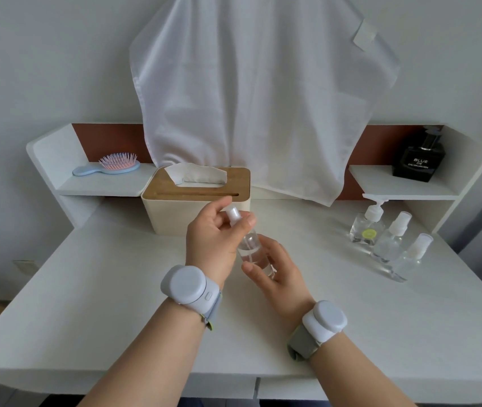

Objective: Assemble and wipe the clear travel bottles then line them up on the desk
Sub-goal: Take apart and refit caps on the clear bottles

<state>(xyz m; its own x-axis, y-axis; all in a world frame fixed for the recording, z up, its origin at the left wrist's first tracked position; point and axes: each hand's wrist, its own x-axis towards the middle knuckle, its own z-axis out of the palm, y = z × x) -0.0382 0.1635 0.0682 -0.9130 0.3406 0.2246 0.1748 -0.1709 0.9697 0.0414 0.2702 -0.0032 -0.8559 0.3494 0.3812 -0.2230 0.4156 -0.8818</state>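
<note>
The clear bottle (256, 255) is held tilted above the bench (116, 289), in front of the tissue box (195, 198). The right hand (278, 271) has its grip clamped round the bottle's body from below. The left hand (216, 233) pinches the spray cap (233, 214) at the top end. Three more bottles (389, 239) stand in a row at the right, well apart from both hands.
</note>
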